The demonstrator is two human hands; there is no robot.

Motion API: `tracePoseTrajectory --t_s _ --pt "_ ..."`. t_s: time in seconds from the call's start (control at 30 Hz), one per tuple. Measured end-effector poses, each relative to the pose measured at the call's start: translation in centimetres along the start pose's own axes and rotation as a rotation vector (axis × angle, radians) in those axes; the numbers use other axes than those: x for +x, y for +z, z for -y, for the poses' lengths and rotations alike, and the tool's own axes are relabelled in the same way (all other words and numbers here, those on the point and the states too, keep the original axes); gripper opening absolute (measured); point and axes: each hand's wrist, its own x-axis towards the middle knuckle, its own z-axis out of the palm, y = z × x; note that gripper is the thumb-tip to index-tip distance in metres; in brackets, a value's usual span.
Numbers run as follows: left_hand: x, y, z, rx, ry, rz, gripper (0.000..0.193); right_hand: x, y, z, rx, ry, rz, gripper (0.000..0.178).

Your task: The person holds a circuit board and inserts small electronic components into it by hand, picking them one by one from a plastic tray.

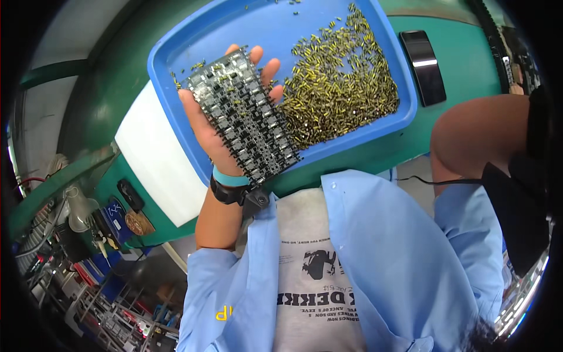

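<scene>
My left hand [214, 144] holds a panel of small circuit boards [243, 111] from beneath, tilted over the left part of a blue plastic tray [410, 114]. The thumb lies along the panel's left edge, and fingertips show past its far and right edges. Rows of dark and silvery components cover the panel's face. Beside it in the tray lies a heap of tiny yellow-and-dark cylindrical parts [340, 88], with a few more scattered near the tray's left side. My right arm [475, 132] is bent at the right, and its hand is out of view.
A white sheet [155, 155] lies left of the tray on the green table [463, 35]. A black smartphone [423, 67] rests right of the tray. Small items, including a dark oblong object [130, 195], sit at the left edge. Cluttered racks [123, 305] stand lower left.
</scene>
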Motion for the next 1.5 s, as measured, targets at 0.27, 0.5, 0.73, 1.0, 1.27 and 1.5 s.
tracePoseTrajectory --t_s 0.27,0.5,0.73,1.0,1.27,1.5 --pt "-1.6 0.0 -0.5 0.056 0.029 -0.033 0.097 -3.9 5.0 5.4 -0.079 -0.055 0.061 0.034" --pt "-1.7 0.3 -0.7 0.082 0.02 -0.045 0.097 -3.8 6.2 5.5 -0.145 -0.042 0.086 0.035" --pt "-0.4 0.2 -0.6 0.099 0.029 -0.058 0.095 -0.6 4.1 8.8 -0.215 -0.078 0.147 0.036" --pt "-1.0 0.5 -0.7 0.099 0.02 -0.061 0.094 -0.3 -4.2 6.3 -0.279 -0.082 0.19 0.037" --pt "-1.1 0.2 -0.9 0.128 0.015 -0.06 0.094 -4.4 8.8 7.5 -0.315 -0.062 0.243 0.038" --pt "-0.4 0.1 -0.3 0.072 -0.009 -0.037 0.092 -2.2 -1.5 7.8 -0.396 -0.071 0.299 0.039"
